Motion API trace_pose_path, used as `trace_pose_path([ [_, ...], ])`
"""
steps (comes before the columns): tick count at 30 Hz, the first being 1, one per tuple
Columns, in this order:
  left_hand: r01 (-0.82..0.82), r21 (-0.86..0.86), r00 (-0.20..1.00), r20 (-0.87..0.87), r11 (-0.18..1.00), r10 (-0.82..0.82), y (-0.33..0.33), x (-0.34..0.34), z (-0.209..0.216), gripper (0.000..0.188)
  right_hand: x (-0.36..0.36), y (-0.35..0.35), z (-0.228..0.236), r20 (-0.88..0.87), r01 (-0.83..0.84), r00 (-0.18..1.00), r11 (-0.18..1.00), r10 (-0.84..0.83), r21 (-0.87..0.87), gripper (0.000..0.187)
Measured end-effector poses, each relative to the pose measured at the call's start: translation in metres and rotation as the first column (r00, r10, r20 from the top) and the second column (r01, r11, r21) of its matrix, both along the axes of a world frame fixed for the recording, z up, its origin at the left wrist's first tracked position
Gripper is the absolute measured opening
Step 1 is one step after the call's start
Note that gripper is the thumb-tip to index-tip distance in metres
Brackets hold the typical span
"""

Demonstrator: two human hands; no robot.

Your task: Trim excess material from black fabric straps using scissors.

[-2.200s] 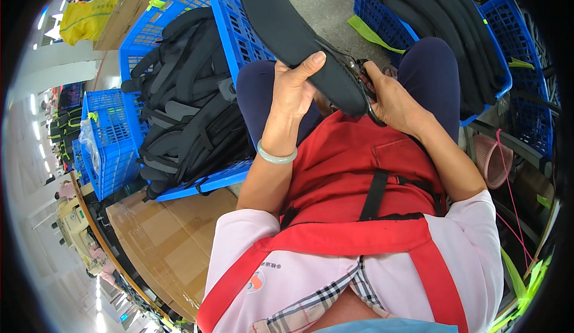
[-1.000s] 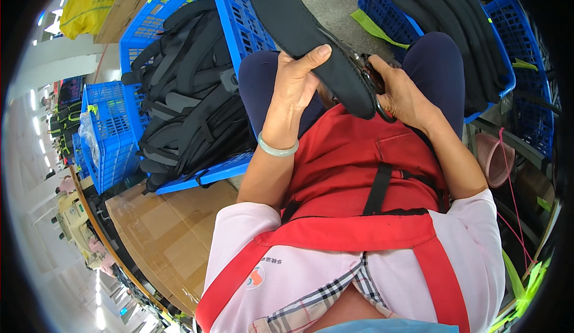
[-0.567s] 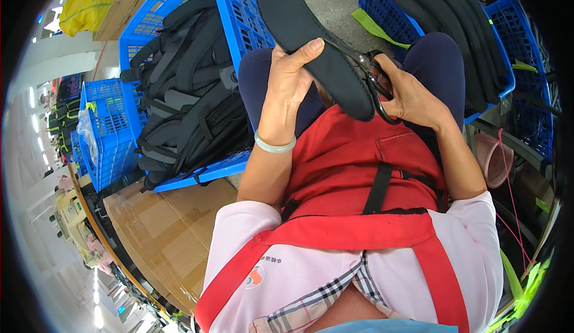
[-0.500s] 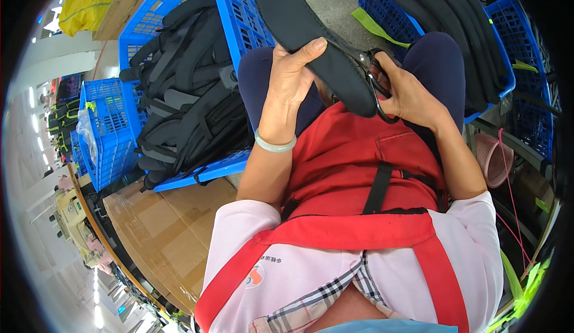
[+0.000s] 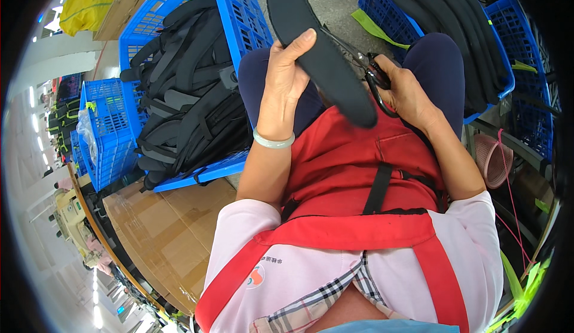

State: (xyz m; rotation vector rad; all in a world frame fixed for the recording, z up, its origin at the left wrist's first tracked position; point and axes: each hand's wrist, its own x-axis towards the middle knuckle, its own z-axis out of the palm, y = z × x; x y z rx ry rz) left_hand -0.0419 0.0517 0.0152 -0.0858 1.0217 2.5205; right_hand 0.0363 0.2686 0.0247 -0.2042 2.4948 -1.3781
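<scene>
A long, curved, padded black strap (image 5: 326, 64) hangs in front of my lap. My left hand (image 5: 288, 61) is closed round its middle with the thumb on top, and its rounded near end hangs free over my red apron. My right hand (image 5: 408, 91) grips a pair of scissors (image 5: 375, 77) by the dark handles. The blades point up and left and lie partly behind the strap's right edge. Whether the blades touch the strap I cannot tell.
At the left, a blue crate (image 5: 134, 43) holds a heap of black straps (image 5: 185, 94). Another blue crate (image 5: 505, 85) at the right holds stacked black padded pieces (image 5: 445, 34). A cardboard box (image 5: 173, 225) stands at the lower left. A pink basket (image 5: 491, 161) is beside my right elbow.
The strap's near end has swung down and left, away from the scissors. My left hand has shifted slightly up and left with the strap. The right hand still holds the scissors.
</scene>
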Motion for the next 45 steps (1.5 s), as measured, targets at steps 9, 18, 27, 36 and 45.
trace_pose_path([
  [9, -0.027, -0.013, 0.996, -0.090, 1.000, 0.026, 0.011, 0.011, -0.008, 0.023, -0.004, -0.008, -0.007, -0.163, 0.003, 0.987, 1.000, -0.007, -0.026, 0.033],
  [18, -0.043, 0.011, 0.998, -0.043, 0.999, 0.044, 0.013, 0.013, -0.005, 0.019, -0.004, 0.002, 0.002, -0.066, -0.056, 0.996, 0.998, 0.055, -0.008, 0.041],
  [27, 0.044, 0.014, 0.996, -0.078, 0.999, -0.042, 0.013, 0.014, -0.010, 0.023, -0.003, 0.000, -0.008, -0.077, -0.048, 0.996, 0.998, 0.044, -0.050, 0.036],
  [36, 0.007, 0.055, 0.999, -0.041, 0.998, -0.005, 0.003, 0.003, -0.006, 0.016, -0.001, -0.006, -0.008, -0.047, 0.034, 0.998, 0.999, -0.033, 0.023, 0.026],
  [45, -0.025, 0.095, 0.999, -0.027, 0.995, 0.027, 0.013, 0.011, -0.009, 0.019, -0.006, -0.008, -0.003, -0.070, 0.008, 0.998, 0.996, -0.003, 0.085, 0.034],
])
